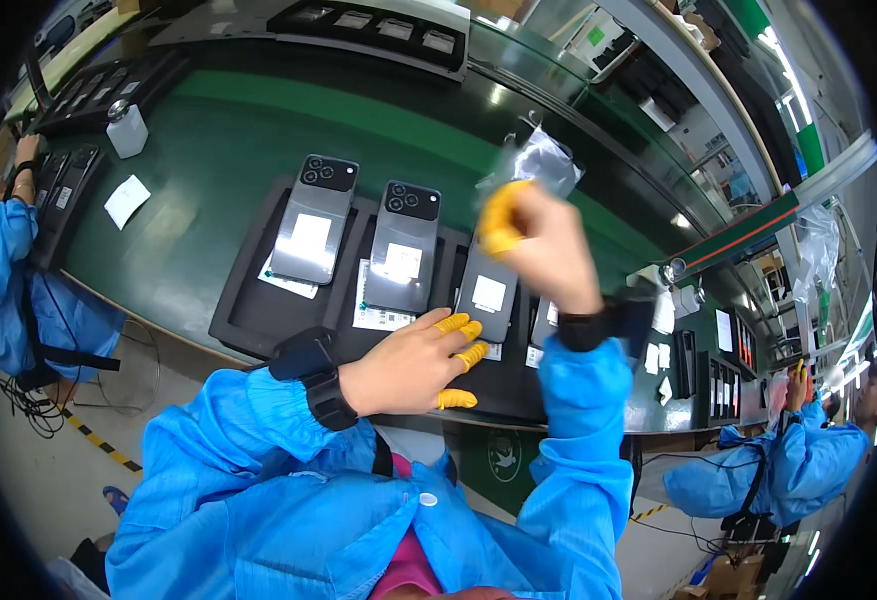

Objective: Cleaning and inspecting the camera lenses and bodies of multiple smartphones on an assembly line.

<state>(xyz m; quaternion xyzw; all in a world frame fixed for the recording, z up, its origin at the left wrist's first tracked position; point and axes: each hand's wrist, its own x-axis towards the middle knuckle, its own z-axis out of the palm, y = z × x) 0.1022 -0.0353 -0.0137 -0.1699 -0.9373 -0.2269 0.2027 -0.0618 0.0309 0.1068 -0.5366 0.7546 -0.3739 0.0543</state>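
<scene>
Pinching a crinkly clear film (pixel 544 160), right hand (pixel 544 245) lifts; left hand (pixel 414 365) lies flat, released, on the black tray (pixel 249 310).

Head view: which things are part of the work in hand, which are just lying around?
In hand:
- left hand, pressing on the third phone
- right hand, lifting a clear film
- black tray holding the phones

Lying about:
- white bottle
- paper slip
- far tray

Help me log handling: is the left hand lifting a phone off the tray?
No: the left hand rests flat on the black tray beside a phone, which lies in place.
</scene>
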